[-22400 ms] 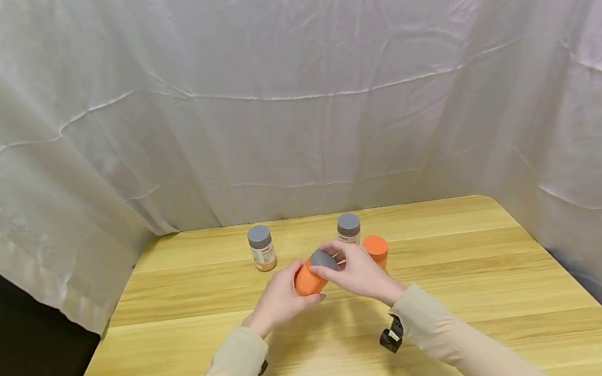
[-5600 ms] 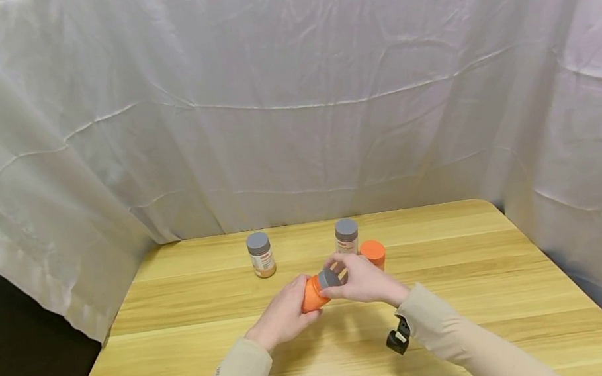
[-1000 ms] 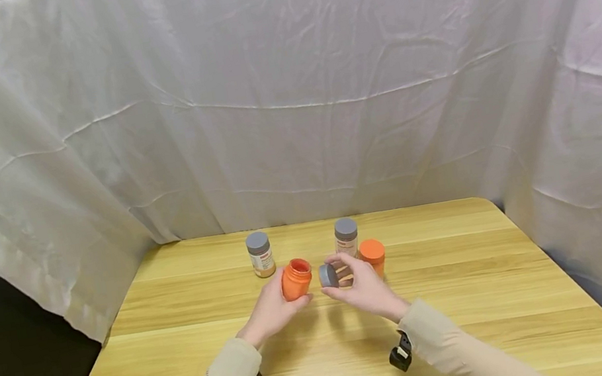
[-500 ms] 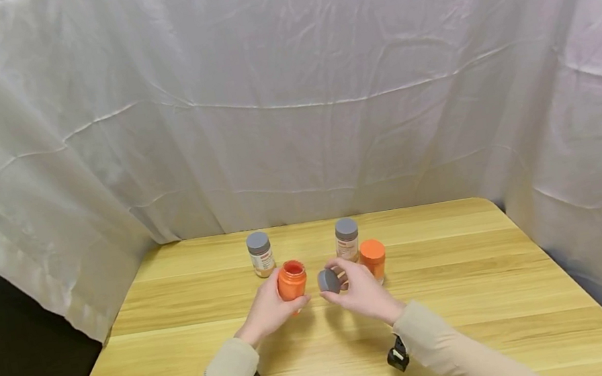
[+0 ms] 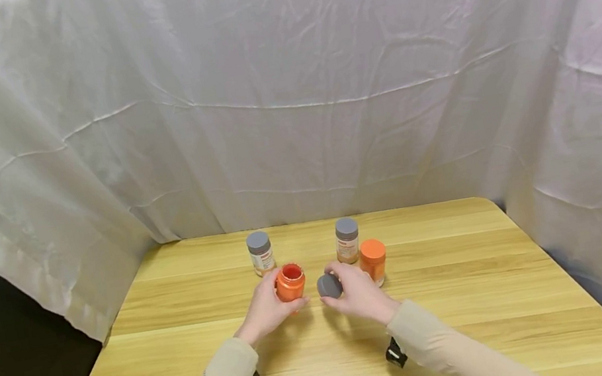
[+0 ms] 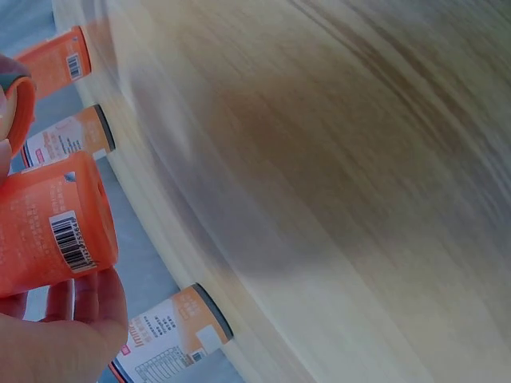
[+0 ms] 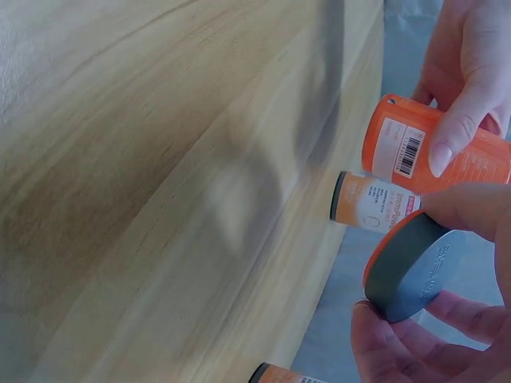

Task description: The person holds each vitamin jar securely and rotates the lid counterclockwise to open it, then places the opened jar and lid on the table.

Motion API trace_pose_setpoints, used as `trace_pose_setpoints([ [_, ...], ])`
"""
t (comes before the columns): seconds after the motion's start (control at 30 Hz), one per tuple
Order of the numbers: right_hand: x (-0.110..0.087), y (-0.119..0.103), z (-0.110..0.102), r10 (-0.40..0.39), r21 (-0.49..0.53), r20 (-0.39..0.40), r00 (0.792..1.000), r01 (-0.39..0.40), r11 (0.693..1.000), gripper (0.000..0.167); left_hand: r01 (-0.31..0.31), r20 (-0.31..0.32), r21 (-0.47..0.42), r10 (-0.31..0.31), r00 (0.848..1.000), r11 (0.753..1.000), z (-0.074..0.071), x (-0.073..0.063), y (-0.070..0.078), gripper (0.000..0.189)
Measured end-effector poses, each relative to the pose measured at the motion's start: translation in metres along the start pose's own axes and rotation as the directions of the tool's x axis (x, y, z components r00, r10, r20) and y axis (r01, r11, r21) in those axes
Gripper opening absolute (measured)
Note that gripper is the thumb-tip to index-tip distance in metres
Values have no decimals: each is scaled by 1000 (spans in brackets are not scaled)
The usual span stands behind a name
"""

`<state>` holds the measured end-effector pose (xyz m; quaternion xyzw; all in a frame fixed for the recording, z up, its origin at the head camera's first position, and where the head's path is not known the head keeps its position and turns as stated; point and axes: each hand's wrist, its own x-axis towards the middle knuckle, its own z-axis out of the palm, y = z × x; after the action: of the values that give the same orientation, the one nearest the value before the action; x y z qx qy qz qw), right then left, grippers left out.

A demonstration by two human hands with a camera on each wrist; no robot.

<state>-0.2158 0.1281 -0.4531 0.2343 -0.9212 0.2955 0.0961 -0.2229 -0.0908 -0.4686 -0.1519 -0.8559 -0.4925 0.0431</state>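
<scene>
My left hand (image 5: pixel 265 310) grips an orange bottle (image 5: pixel 291 287) around its side; its uncovered mouth faces up, and a barcode label shows in the left wrist view. The thumb and fingers of my right hand (image 5: pixel 360 293) pinch a grey screw lid (image 5: pixel 328 286) by its edge. In the right wrist view this lid (image 7: pixel 423 267) is tilted, with an orange rim along its underside. A short gap separates lid and bottle. Just right of my right hand, an orange-lidded orange bottle (image 5: pixel 373 260) stands on the table.
Two grey-lidded jars with printed labels stand farther back: a left jar (image 5: pixel 261 255) behind my left hand and a right jar (image 5: pixel 347 241) behind my right. The wooden table (image 5: pixel 476 291) ends at a pale hanging curtain (image 5: pixel 292 136).
Earlier the lid sat on the tilted bottle while my right hand held it. It has since come off. In the last second the hands moved apart slightly, and the lid turned its top upward.
</scene>
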Motion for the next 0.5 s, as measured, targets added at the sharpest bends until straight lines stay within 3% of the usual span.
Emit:
trace_pose_setpoints([
  [0.37,5,3,9,4,-76,50,999,0,997,38,11,-31,13,-10,999,1000,1,0,-6,66],
  [0.5,7,5,13,16,-90,74,997,-9,996,38,40,-25,19,-40,999,999,1,1,-9,66],
])
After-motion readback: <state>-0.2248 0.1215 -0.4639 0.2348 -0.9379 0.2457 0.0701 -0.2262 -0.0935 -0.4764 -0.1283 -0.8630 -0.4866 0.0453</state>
